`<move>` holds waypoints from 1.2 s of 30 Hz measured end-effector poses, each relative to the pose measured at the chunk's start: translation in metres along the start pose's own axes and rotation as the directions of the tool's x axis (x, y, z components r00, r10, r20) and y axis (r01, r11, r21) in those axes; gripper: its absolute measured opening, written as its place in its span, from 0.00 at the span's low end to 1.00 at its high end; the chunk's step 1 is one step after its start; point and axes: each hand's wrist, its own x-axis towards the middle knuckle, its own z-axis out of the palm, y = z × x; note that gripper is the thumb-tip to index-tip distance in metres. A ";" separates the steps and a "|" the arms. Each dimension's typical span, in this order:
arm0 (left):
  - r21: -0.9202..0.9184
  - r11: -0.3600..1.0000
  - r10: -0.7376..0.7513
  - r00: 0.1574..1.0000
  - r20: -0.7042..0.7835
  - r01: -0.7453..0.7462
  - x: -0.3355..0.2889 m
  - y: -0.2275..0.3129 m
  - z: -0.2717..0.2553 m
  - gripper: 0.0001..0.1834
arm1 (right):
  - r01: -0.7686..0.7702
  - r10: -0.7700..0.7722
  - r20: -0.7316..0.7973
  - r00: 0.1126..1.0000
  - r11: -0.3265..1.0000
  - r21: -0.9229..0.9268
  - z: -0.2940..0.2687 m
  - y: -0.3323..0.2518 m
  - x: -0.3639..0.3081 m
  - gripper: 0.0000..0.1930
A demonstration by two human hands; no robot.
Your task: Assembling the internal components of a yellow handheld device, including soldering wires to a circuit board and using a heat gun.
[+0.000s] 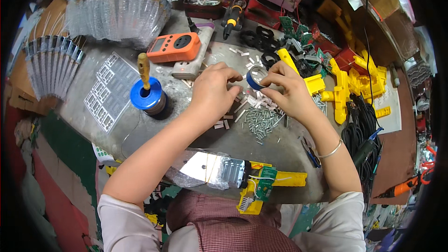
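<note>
My right hand (290,89) pinches a small roll of blue tape (252,82) between thumb and fingers, above the work table. Just left of the roll is my left hand (215,87), its fingers curled and a gap showing between thumb and forefinger; no object shows in it. Below both hands lies a pile of small screws (262,122), with white strips (241,107) scattered around it. Close to my lap, a metal-and-plastic assembly (212,169) lies wrapped in clear film, with a yellow plastic housing (290,178) and a green circuit board (266,183) at its right end.
Left stand a blue solder spool (155,100) with a wooden-handled tool (143,71), and an orange meter (173,47) on a power strip (187,68). Wrapped assemblies (119,11) fan out behind. Yellow housings (343,88), black cables (361,126) and pliers (310,151) lie right.
</note>
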 end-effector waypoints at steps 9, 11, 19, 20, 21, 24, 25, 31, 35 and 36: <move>-0.145 0.989 -0.019 1.000 0.004 0.019 0.002 0.011 -0.018 0.07 | 0.133 -0.134 -0.045 0.990 0.991 -0.027 -0.004 -0.023 0.001 0.09; -0.174 0.985 0.005 1.000 -0.001 -0.005 0.003 0.010 -0.021 0.07 | 0.169 -0.172 -0.057 0.984 0.984 -0.047 -0.005 -0.026 0.001 0.09; -0.267 0.947 0.186 0.983 0.007 -0.177 0.000 0.011 -0.040 0.08 | 0.275 -0.275 0.021 0.961 0.953 -0.124 -0.013 -0.040 0.001 0.10; -0.224 0.947 0.241 0.970 0.012 -0.232 0.000 0.014 -0.043 0.08 | 0.276 -0.276 0.020 0.961 0.953 -0.123 -0.013 -0.042 0.001 0.10; -0.186 0.939 0.300 0.954 0.021 -0.291 -0.001 0.016 -0.046 0.07 | 0.281 -0.280 0.026 0.960 0.954 -0.106 -0.015 -0.044 0.000 0.10; -0.140 0.936 0.324 0.946 -0.012 -0.323 -0.006 0.024 -0.052 0.08 | 0.290 -0.290 0.019 0.957 0.955 -0.061 -0.014 -0.050 -0.002 0.10; -0.138 0.935 0.328 0.944 -0.010 -0.327 -0.008 0.025 -0.053 0.08 | 0.300 -0.299 0.008 0.954 0.954 -0.029 -0.014 -0.051 -0.002 0.10; -0.188 0.923 0.314 0.939 -0.142 -0.337 -0.020 0.033 -0.061 0.08 | 0.194 -0.192 -0.066 0.979 0.981 0.014 -0.020 -0.052 -0.010 0.10; -0.338 0.927 0.129 0.984 -0.120 -0.162 -0.023 0.038 -0.059 0.07 | 0.251 -0.249 -0.103 0.963 0.968 0.006 -0.020 -0.061 -0.010 0.10; -0.333 0.927 0.144 0.984 -0.106 -0.172 -0.023 0.041 -0.059 0.07 | 0.275 -0.276 -0.098 0.956 0.961 -0.022 -0.021 -0.063 -0.010 0.11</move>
